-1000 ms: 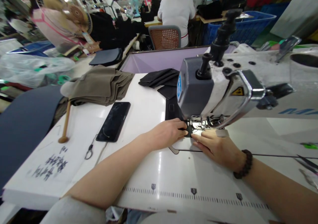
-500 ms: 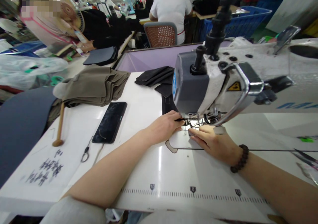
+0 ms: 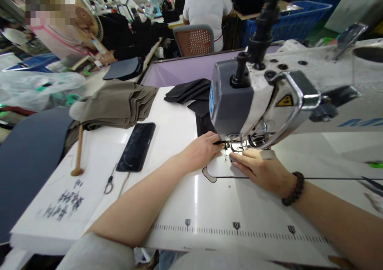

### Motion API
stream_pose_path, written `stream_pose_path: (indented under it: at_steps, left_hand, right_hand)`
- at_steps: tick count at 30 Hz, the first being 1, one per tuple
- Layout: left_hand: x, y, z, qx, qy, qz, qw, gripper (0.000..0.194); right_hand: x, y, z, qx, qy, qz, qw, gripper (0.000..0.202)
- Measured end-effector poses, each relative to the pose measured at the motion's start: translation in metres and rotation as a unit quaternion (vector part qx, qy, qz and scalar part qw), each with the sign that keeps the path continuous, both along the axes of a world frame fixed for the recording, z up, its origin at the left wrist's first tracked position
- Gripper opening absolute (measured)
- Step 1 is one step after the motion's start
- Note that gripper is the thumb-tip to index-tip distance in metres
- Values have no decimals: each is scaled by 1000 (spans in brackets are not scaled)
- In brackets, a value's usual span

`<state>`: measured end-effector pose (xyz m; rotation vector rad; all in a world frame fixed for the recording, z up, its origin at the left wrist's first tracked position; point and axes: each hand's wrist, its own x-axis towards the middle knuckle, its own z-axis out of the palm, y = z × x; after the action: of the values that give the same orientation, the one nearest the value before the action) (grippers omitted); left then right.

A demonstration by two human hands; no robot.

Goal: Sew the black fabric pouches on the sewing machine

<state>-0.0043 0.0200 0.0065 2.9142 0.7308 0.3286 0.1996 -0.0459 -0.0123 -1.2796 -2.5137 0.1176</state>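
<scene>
The head of a sewing machine (image 3: 233, 98) stands over a white table. My left hand (image 3: 206, 152) lies just left of the needle area, its fingers closed on the edge of a black fabric piece (image 3: 204, 124) that runs back behind the machine head. On the right of the needle area, my right hand (image 3: 259, 166) rests low on the metal plate, fingers stretched forward with the tips near the presser foot. It wears a ring-like band and a dark beaded bracelet (image 3: 295, 188). Folded black fabric (image 3: 190, 91) lies behind, left of the machine head.
A phone (image 3: 136, 147) lies on the table left of my left forearm, near a wooden stick (image 3: 79, 152) and stacked olive fabric (image 3: 115, 104). Scissors (image 3: 372, 185) lie at the right edge. People work beyond a chair (image 3: 194, 40) and blue basket (image 3: 299, 20).
The whole view has shifted slightly, so table items appear a little further right. Both hands keep nearly the same place at the needle area.
</scene>
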Motion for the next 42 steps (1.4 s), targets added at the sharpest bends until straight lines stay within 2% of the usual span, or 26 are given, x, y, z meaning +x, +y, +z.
stream_pose_path:
  at_steps: [8,13,17,20,24,27,30,36,42]
  left_hand:
    - [0,-4,0,-10,-4,-3,1000,18]
    - [0,0,-3,-11,4,2,1000,20]
    - [3,-6,6,-19,31,23,999,20]
    - [4,-24,18,-31,70,45,996,25]
    - [1,-55,22,-30,95,25,995,26]
    - [-4,-69,15,-27,74,3,997,21]
    - [-8,-74,8,-24,45,-18,999,23]
    - [-6,-76,7,20,40,-44,998,23]
    - [-5,-71,8,23,31,-34,999,23]
  right_hand:
    - [3,2,-3,-21,6,11,1000,29]
    - [1,1,-1,-8,5,12,1000,30]
    - [-1,0,2,12,-1,1,1000,30]
    - [0,-2,6,24,-2,-3,1000,30]
    - [2,-6,12,38,21,70,997,31]
    - [1,-10,15,48,18,137,989,32]
    - [0,-14,16,68,16,174,982,33]
    - [-2,-16,16,71,9,188,980,33]
    - [-2,-14,15,65,-6,167,984,32]
